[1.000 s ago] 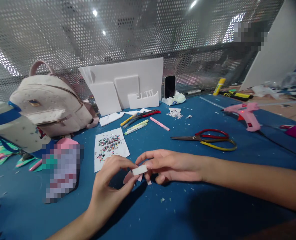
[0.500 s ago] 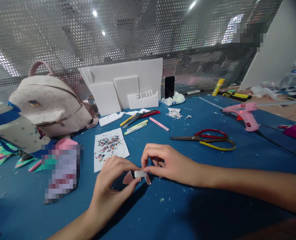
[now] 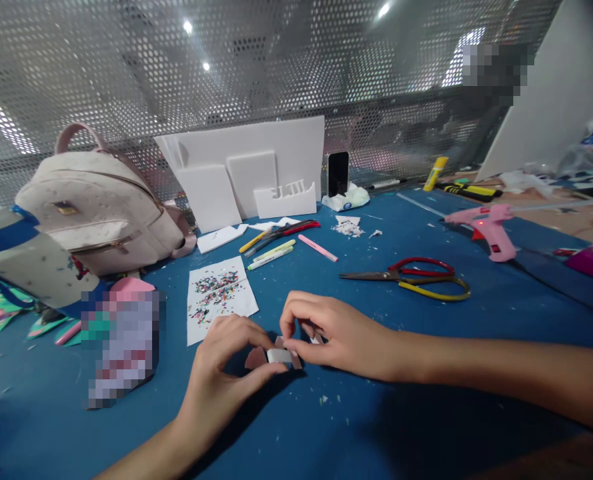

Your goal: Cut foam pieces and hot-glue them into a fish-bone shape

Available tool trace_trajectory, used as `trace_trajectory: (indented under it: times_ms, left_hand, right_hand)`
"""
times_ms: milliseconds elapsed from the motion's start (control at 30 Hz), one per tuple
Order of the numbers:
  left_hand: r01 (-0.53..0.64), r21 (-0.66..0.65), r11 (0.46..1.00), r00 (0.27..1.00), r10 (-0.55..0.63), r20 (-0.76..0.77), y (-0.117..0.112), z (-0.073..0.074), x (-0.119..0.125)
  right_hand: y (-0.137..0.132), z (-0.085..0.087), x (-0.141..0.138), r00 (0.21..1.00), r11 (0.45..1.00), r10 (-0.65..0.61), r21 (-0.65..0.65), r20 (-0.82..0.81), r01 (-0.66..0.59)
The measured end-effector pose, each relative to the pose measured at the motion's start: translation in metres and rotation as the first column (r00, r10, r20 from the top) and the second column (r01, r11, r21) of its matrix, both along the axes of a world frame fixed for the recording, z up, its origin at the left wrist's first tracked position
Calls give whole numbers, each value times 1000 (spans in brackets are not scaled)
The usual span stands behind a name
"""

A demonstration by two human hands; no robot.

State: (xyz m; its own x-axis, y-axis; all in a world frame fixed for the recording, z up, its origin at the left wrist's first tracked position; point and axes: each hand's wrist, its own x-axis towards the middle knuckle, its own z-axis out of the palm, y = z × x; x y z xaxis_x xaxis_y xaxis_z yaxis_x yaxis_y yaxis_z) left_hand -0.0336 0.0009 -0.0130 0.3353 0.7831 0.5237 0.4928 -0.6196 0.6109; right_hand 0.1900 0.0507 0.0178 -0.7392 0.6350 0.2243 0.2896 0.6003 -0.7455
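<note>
Between both hands is a small craft piece of pinkish flaps with a curved white strip across it, low over the blue tabletop. My left hand grips it from the left, its thumb along the lower edge of the white strip and its fingers behind. My right hand pinches its right side between thumb and forefinger, the other fingers curled. The fingertips partly hide the piece. Just beyond my left hand lies a white sheet strewn with colourful bits. Scissors with red and yellow handles rest beyond my right hand.
A pink glue gun with a cord stands at the right. Several pens, including a pink marker, lie farther back. White foam boards and a phone stand behind. A pale backpack and a bottle occupy the left.
The craft piece has come slightly down and its white strip shows as more arched. My left thumb has slid a little right along it. My right hand has lowered slightly, still pinching.
</note>
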Motion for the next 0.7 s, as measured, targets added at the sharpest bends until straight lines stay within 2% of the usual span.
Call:
trace_trajectory:
  times_ms: [433, 700]
  left_hand:
    - [6, 24, 1000, 1000, -6, -22, -1, -1, 1]
    - [4, 28, 1000, 1000, -3, -30, 1, -2, 3]
  right_hand:
    - [-7, -5, -1, 997, 992, 63, 112, -34, -59]
    - [-9, -4, -2, 997, 978, 81, 194, 4, -81]
